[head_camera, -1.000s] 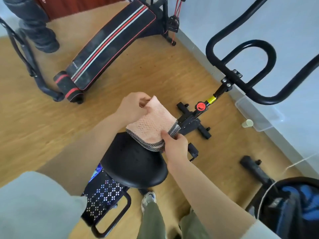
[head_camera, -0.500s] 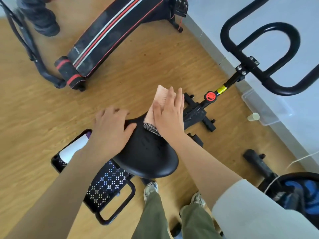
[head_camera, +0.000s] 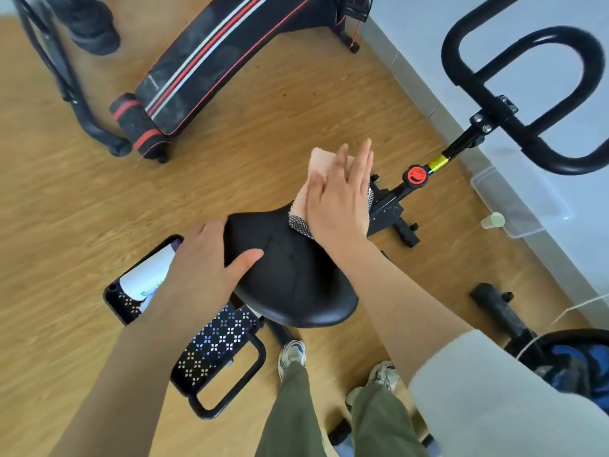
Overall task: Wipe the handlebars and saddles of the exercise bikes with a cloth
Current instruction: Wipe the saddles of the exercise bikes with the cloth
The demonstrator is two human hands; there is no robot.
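A person leans over an exercise bike's black saddle [head_camera: 290, 275], right hand [head_camera: 339, 199] flat on a folded peach cloth [head_camera: 317, 161] at the narrow front end, fingers [head_camera: 362, 159] straight and pressing rather than pinching. The left hand [head_camera: 204, 258] grips the saddle's left side, thumb on top and fingers bent over the rim. The cloth sits only partly on the saddle, and its far end juts past the nose, above the frame and the red adjustment knob [head_camera: 416, 174]. That overhang looks like the main risk: with no finger curled round the fabric, a hard forward stroke could push it off the nose onto the wooden floor [head_camera: 82, 199], where it would pick up dirt. A hand running past the nose could also knock the knob or the frame. If the bracing grip loosens, the saddle may twist under the pressure and leave the wide rear part unwiped. The handlebars [head_camera: 534, 37] stand well apart ahead, apparently not yet reached.
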